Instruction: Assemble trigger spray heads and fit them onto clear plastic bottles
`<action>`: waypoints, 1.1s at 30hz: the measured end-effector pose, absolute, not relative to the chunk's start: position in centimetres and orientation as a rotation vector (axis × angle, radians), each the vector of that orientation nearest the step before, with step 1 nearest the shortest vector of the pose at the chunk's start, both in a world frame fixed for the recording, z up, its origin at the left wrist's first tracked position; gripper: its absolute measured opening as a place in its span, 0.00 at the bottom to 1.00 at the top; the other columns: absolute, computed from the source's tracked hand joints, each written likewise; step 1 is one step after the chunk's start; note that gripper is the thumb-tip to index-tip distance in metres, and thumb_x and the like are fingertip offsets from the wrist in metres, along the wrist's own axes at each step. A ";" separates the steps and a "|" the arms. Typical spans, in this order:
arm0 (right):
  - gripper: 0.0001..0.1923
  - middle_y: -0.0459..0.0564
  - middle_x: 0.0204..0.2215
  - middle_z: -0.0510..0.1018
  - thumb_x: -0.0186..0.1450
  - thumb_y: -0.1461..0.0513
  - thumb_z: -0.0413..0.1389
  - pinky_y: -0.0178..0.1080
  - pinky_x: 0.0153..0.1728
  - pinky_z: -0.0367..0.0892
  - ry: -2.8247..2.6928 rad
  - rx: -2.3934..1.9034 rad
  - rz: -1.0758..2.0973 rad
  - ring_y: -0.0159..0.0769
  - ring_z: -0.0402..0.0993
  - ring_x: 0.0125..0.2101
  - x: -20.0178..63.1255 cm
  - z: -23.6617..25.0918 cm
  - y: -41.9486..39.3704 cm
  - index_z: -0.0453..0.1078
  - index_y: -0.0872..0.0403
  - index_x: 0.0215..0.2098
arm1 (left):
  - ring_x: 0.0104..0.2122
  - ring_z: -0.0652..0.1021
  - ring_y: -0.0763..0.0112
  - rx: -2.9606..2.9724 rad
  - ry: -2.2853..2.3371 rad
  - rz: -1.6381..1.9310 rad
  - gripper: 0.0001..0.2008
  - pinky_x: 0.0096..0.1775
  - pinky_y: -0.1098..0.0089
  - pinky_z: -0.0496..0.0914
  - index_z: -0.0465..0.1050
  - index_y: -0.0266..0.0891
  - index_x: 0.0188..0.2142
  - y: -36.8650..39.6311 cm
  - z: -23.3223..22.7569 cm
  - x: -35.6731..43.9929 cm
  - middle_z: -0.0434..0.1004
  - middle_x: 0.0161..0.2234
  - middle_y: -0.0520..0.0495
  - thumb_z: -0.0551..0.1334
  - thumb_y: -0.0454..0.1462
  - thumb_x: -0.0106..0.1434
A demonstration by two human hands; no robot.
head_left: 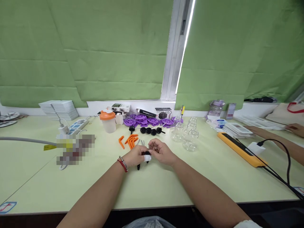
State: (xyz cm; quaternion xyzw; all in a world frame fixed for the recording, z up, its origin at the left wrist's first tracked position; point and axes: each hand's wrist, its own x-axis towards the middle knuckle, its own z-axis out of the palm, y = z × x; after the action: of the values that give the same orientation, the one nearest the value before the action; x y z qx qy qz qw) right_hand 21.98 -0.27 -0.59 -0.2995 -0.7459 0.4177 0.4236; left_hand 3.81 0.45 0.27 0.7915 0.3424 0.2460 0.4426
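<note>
My left hand (135, 155), with bracelets at the wrist, is closed on a small black part (147, 153). A white wrapping (147, 157) shows at the tip of its thumb. My right hand (163, 153) meets it from the right, fingers pinched together at the black part; whatever they hold is too small to make out. Thin metal rods stick out beyond the left hand, and a black handle-like end (138, 167) shows below it. Just past the hands lie several orange angled pieces (131, 141). Behind them is a row of round black knobs (148, 130).
Purple wheel-like parts (152, 121) and small boxes line the back, beside an orange-lidded cup (108, 122). Clear bulb-shaped containers (189, 145) stand to the right. Farther right are an orange power strip (239, 148) with cables and another person's forearm (280, 141). A white power strip (77, 126) lies left.
</note>
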 end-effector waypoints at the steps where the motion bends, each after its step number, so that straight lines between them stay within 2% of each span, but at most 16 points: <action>1: 0.11 0.42 0.28 0.65 0.60 0.64 0.53 0.32 0.26 0.58 -1.867 -0.754 1.035 0.25 0.60 0.23 22.0 -0.6 -0.3 0.61 0.52 0.42 | 0.24 0.61 0.77 1.959 0.849 0.611 0.12 0.28 0.75 0.59 0.69 0.34 0.25 0.4 0.3 3.8 0.61 0.22 0.55 0.62 0.42 0.54; 5: 0.11 0.42 0.27 0.67 0.59 0.64 0.55 0.31 0.24 0.57 -1.863 -0.778 1.004 0.25 0.60 0.22 22.2 -0.5 -0.2 0.62 0.52 0.40 | 0.24 0.61 0.78 1.952 0.845 0.618 0.11 0.27 0.75 0.58 0.67 0.34 0.23 0.4 0.4 3.9 0.59 0.22 0.55 0.63 0.41 0.53; 9: 0.05 0.42 0.24 0.66 0.57 0.66 0.55 0.31 0.22 0.54 -1.936 -0.822 0.896 0.24 0.58 0.20 22.2 -0.4 -0.2 0.66 0.54 0.33 | 0.25 0.62 0.77 1.939 0.821 0.619 0.12 0.28 0.75 0.59 0.69 0.34 0.25 0.5 0.1 3.9 0.62 0.23 0.54 0.64 0.42 0.53; 12: 0.04 0.45 0.28 0.68 0.56 0.68 0.55 0.31 0.23 0.56 -1.988 -0.767 0.795 0.25 0.59 0.22 22.1 -0.5 -0.2 0.69 0.55 0.30 | 0.25 0.62 0.77 1.925 0.822 0.618 0.13 0.28 0.75 0.59 0.70 0.33 0.26 0.5 0.1 3.8 0.62 0.23 0.54 0.64 0.43 0.53; 17: 0.04 0.47 0.31 0.68 0.56 0.68 0.56 0.31 0.21 0.56 -2.010 -0.702 0.827 0.23 0.59 0.21 22.2 -0.7 -0.1 0.71 0.56 0.29 | 0.26 0.63 0.76 1.967 0.852 0.627 0.14 0.28 0.75 0.60 0.71 0.33 0.28 0.3 0.6 3.9 0.64 0.24 0.53 0.64 0.45 0.53; 24: 0.08 0.48 0.34 0.69 0.58 0.69 0.53 0.32 0.28 0.61 -2.082 -0.746 0.726 0.27 0.64 0.26 22.3 -0.8 0.2 0.71 0.55 0.34 | 0.26 0.63 0.76 1.996 0.913 0.670 0.12 0.28 0.74 0.60 0.69 0.35 0.30 0.5 0.3 3.8 0.62 0.25 0.54 0.63 0.42 0.53; 28: 0.13 0.48 0.35 0.71 0.59 0.70 0.51 0.33 0.31 0.61 -2.159 -0.838 0.636 0.29 0.66 0.29 22.4 -0.7 0.0 0.72 0.53 0.39 | 0.26 0.63 0.76 1.994 0.945 0.723 0.10 0.29 0.74 0.60 0.66 0.37 0.32 0.9 -0.3 3.7 0.62 0.26 0.54 0.63 0.40 0.54; 33: 0.17 0.47 0.36 0.71 0.57 0.72 0.51 0.33 0.31 0.62 -2.213 -0.898 0.635 0.27 0.66 0.27 22.4 -0.8 0.0 0.72 0.52 0.41 | 0.28 0.66 0.75 2.023 0.977 0.712 0.10 0.31 0.73 0.63 0.67 0.38 0.36 1.3 -0.6 3.5 0.66 0.29 0.52 0.61 0.39 0.55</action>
State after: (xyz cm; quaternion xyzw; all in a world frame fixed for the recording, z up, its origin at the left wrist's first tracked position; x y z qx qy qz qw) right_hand 22.45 -0.02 -0.80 -0.3431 -0.8457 0.2426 0.3289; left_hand 3.49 1.29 -0.64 0.7933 0.3830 0.2790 0.3823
